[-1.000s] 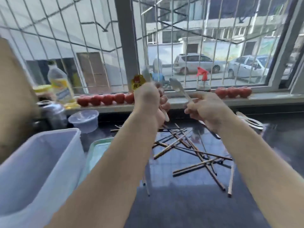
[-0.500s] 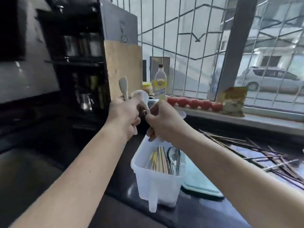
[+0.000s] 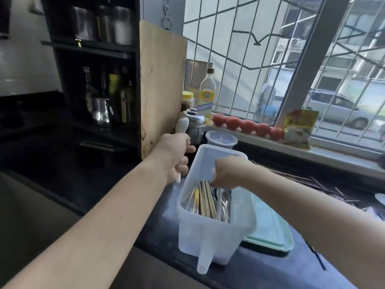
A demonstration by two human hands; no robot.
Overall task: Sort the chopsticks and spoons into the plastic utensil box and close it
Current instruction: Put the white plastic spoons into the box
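Observation:
The translucent plastic utensil box (image 3: 208,236) stands open on the dark counter, with its teal lid (image 3: 273,232) lying flat beside it on the right. Inside it stand several chopsticks (image 3: 205,200) and a metal spoon (image 3: 226,200). My left hand (image 3: 175,155) grips a white spoon (image 3: 181,125) just left of the box, bowl pointing up. My right hand (image 3: 227,174) is over the box opening, blurred, fingers curled on a second white spoon (image 3: 218,203) that reaches down among the utensils. Loose dark chopsticks (image 3: 325,184) lie on the counter to the right.
A wooden cutting board (image 3: 162,90) leans upright behind my left hand. An oil bottle (image 3: 206,97), a metal canister (image 3: 194,124) and a round plastic tub (image 3: 220,139) stand behind the box. Tomatoes (image 3: 248,126) and a packet (image 3: 300,126) line the window sill. Dark shelves (image 3: 102,111) stand at the left.
The view swung left from the chopstick pile to the box. Both hands carried white spoons there; the right hand has dropped from above the box into its opening.

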